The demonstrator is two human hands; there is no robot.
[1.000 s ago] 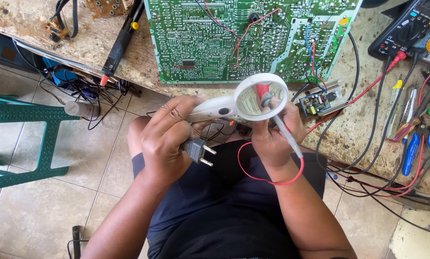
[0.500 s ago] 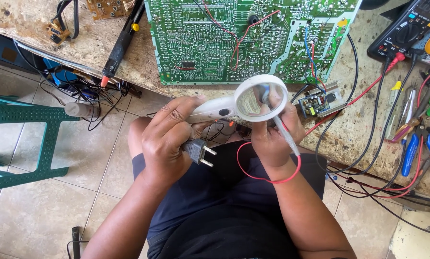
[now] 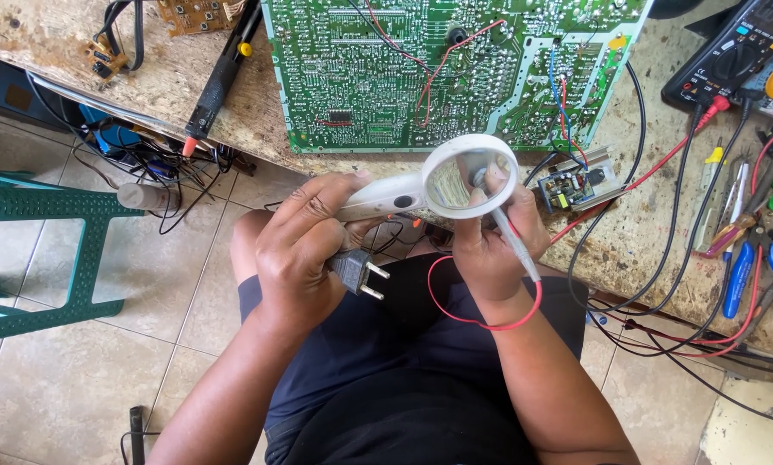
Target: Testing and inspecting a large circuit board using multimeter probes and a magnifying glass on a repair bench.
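My left hand (image 3: 304, 250) grips the handle of a white magnifying glass (image 3: 455, 181) and also holds a black two-pin plug (image 3: 356, 274) beneath it. The round lens sits right over my right hand (image 3: 490, 245). That hand pinches a thin grey probe-like tool (image 3: 511, 237), its tip showing enlarged in the lens. A red wire (image 3: 481, 320) loops from the tool around my right wrist. Both hands hover over my lap, just below the bench edge.
A large green circuit board (image 3: 455, 60) lies on the worn bench (image 3: 145, 69) above my hands. A small circuit module (image 3: 576, 182) sits by the bench edge. Multimeter (image 3: 739, 52) and several hand tools (image 3: 748, 258) lie right. A green plastic stool (image 3: 50, 250) stands left on the tiled floor.
The magnifying glass has tilted slightly, so the lens sits lower over my right hand's fingers. Both hands otherwise keep their places.
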